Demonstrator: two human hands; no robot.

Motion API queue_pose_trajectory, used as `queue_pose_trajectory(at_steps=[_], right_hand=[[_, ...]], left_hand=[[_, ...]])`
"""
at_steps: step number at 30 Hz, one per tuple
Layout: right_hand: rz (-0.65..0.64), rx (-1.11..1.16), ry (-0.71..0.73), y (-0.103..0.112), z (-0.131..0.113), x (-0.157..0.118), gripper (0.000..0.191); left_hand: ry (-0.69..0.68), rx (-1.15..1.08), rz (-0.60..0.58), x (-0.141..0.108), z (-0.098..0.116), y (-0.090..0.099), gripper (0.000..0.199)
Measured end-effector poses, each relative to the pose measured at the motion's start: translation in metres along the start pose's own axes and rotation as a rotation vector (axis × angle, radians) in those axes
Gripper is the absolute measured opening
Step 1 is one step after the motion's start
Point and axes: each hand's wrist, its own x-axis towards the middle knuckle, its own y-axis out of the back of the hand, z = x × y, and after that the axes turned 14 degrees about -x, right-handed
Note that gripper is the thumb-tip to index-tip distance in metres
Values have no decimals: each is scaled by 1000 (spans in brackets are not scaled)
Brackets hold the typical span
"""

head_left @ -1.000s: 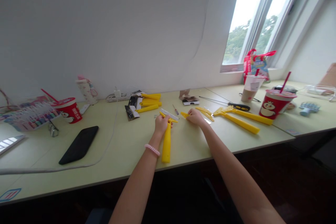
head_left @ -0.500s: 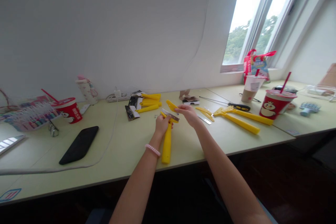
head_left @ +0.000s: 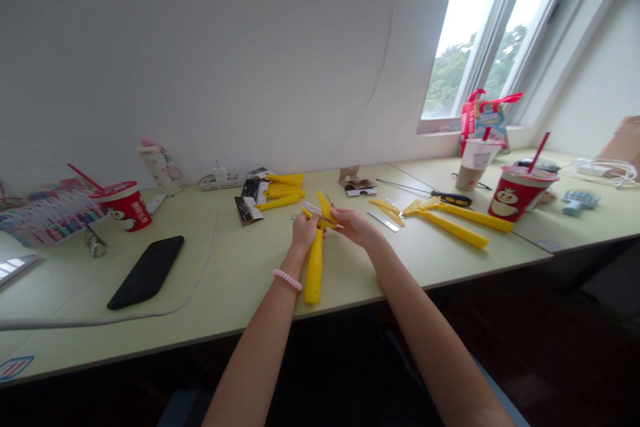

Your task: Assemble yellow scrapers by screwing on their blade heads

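My left hand is closed round the head of a yellow scraper, whose handle points toward me over the table's front edge. A thin metal blade lies across that head. My right hand pinches a flat yellow plastic piece and holds it tilted against the head and blade; fingers hide where they meet. To the right are a loose blade, yellow plastic pieces and two yellow scrapers. A long screwdriver lies behind them.
Yellow handles lie on black-and-white packaging at the back. Opened cardboard stands behind my hands. A black phone and a cable lie left. Red cups stand at both sides, with a clear cup behind the right one.
My right hand has moved left and slightly down, bringing the yellow piece from beside the scraper head onto it. The left hand keeps its hold. The view has shifted slightly.
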Motion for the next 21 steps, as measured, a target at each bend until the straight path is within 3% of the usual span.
queue_pose_trajectory(at_steps=[6,16,21], right_hand=[[39,-50,-83,-2,0,-2,8],[123,-106,41,-10,3,-1,10],[194,-159,48,-13,2,-1,12]], left_hand=[[-45,-6,-9,1,-4,2,15],[-22,-58,-39,-3,2,0,16],[57,-124,-57,-2,1,1,34]])
